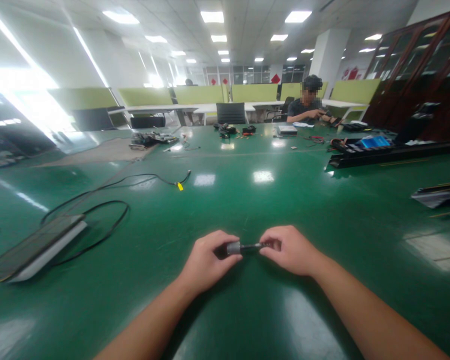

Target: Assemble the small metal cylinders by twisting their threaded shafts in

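Just above the green tabletop (pixel 225 210), my left hand (pixel 210 257) pinches a small grey cylinder (pixel 233 248) between thumb and fingers. A thin dark shaft (pixel 250 246) extends from the cylinder toward the right. The fingertips of my right hand (pixel 290 249) are closed on the far end of that shaft, which looks spiral or ridged there. The cylinder and shaft lie roughly level between both hands and look joined. My left fingers partly hide the cylinder's left end.
A flat panel device (pixel 41 245) with a black cable (pixel 116 220) lies at left. Electronic parts (pixel 153 139) sit farther back. Long black housings (pixel 393 152) are at right. Across the table a person (pixel 307 105) handles something.
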Action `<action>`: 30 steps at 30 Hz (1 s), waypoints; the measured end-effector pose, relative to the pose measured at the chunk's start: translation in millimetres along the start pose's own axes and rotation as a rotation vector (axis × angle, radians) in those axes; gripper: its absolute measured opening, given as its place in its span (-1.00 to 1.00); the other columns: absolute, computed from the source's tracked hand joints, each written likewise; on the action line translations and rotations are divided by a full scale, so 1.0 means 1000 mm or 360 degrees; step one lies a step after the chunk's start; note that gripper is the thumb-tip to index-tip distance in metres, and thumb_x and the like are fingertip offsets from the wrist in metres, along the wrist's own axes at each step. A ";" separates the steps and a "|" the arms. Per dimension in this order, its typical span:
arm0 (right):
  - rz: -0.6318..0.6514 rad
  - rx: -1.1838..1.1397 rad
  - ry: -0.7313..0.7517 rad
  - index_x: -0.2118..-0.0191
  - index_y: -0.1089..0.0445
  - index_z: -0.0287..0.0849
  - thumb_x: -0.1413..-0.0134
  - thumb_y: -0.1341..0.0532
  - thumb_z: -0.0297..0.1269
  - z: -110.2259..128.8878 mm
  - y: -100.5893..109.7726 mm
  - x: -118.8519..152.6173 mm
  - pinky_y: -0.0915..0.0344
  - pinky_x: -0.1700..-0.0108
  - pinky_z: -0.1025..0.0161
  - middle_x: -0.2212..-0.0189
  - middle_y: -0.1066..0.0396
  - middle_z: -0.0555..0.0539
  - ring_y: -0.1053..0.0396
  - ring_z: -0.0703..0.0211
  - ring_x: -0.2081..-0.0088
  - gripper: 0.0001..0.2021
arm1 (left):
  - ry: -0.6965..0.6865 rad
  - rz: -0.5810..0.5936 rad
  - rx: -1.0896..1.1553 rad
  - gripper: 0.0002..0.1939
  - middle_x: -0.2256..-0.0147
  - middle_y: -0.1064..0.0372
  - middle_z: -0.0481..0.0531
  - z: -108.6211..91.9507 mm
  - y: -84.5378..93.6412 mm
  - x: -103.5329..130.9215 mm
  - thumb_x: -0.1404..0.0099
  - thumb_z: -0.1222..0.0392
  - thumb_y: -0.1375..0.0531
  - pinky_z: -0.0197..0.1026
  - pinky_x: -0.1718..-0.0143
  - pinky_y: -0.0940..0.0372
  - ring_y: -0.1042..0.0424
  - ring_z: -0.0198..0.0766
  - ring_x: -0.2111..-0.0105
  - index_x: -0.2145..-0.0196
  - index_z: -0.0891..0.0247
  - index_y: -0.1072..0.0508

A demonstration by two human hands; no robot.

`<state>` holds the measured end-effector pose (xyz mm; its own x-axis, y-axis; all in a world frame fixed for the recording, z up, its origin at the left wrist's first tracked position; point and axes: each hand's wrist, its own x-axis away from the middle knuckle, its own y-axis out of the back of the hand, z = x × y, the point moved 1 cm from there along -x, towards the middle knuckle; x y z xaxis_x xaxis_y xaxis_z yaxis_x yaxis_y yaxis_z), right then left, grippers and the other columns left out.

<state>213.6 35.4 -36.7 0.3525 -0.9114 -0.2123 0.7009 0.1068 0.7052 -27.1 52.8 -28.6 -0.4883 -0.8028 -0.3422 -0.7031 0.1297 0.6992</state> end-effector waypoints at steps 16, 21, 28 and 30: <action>-0.0015 -0.0006 0.0002 0.31 -0.54 -0.16 -0.06 -0.30 -0.33 -0.003 0.000 0.000 -0.15 0.40 0.34 0.49 -0.45 0.03 -0.31 0.27 0.47 -0.93 | 0.0018 0.0009 0.0018 -0.76 0.26 -0.52 -0.04 -0.002 0.000 -0.001 -0.17 0.20 -0.36 -0.22 0.17 -0.30 -0.47 -0.26 0.26 0.17 0.14 -0.55; -0.0007 -0.0022 0.0009 0.32 -0.54 -0.15 -0.06 -0.30 -0.33 -0.003 0.000 0.001 -0.16 0.40 0.34 0.49 -0.45 0.03 -0.31 0.27 0.47 -0.93 | 0.0044 0.0008 0.0009 -0.77 0.26 -0.52 -0.04 0.001 0.001 -0.001 -0.17 0.19 -0.36 -0.21 0.16 -0.30 -0.47 -0.26 0.26 0.18 0.15 -0.55; -0.0017 0.0004 0.0003 0.32 -0.54 -0.14 -0.05 -0.31 -0.32 -0.002 0.004 0.000 -0.17 0.41 0.33 0.49 -0.46 0.03 -0.32 0.26 0.47 -0.93 | 0.0091 0.0025 0.0000 -0.76 0.24 -0.51 -0.03 0.004 0.000 -0.001 -0.16 0.16 -0.36 -0.19 0.15 -0.30 -0.46 -0.23 0.23 0.17 0.13 -0.55; -0.0055 -0.0004 -0.0022 0.32 -0.55 -0.15 -0.03 -0.31 -0.32 -0.003 0.011 0.000 -0.19 0.41 0.33 0.49 -0.47 0.02 -0.33 0.25 0.48 -0.92 | 0.0158 -0.0012 0.0009 -0.76 0.23 -0.51 -0.01 0.005 0.000 -0.002 -0.16 0.12 -0.35 -0.18 0.15 -0.30 -0.46 -0.20 0.23 0.18 0.15 -0.54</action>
<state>222.6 37.6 -31.0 0.3194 -0.9200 -0.2270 0.7139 0.0761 0.6961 -28.8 57.7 -31.5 -0.4296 -0.8575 -0.2831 -0.7095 0.1266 0.6932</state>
